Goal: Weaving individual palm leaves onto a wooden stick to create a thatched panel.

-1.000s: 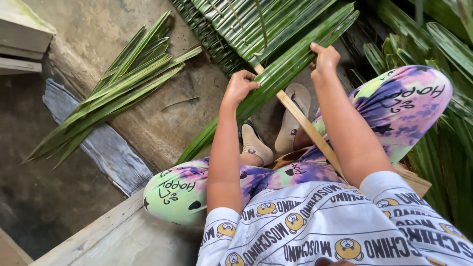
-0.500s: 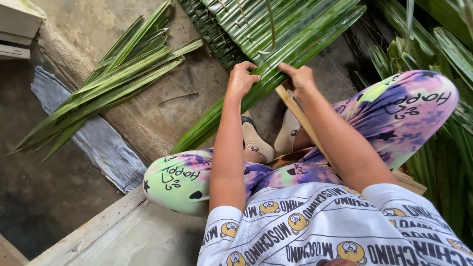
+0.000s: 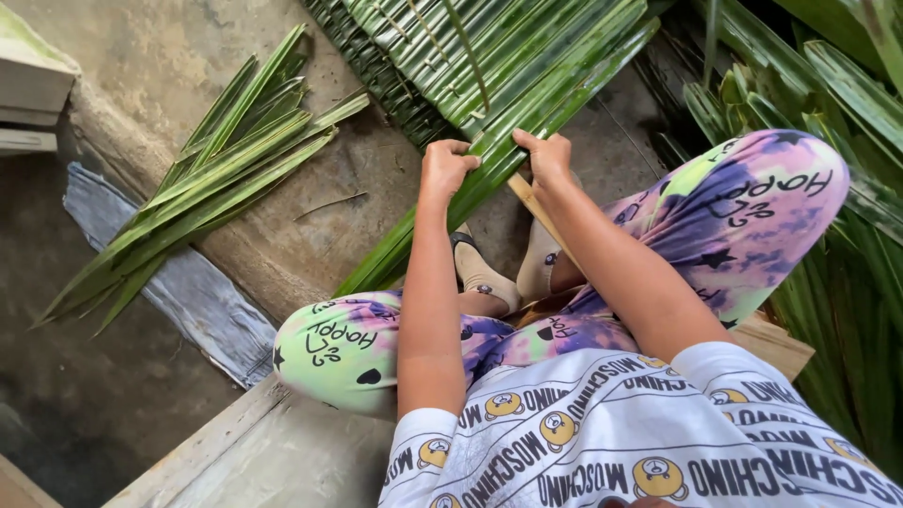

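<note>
While both hands (image 3: 494, 162) pinch it, palm leaf (image 3: 527, 122) slants lower-left to upper-right.

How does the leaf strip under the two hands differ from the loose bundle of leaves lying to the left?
The leaf strip is gripped by the left hand and right hand; the loose bundle lies untouched on the concrete. The strip runs into the woven leaf panel; the bundle lies apart and fans out. Both are long, green and narrow.
</note>
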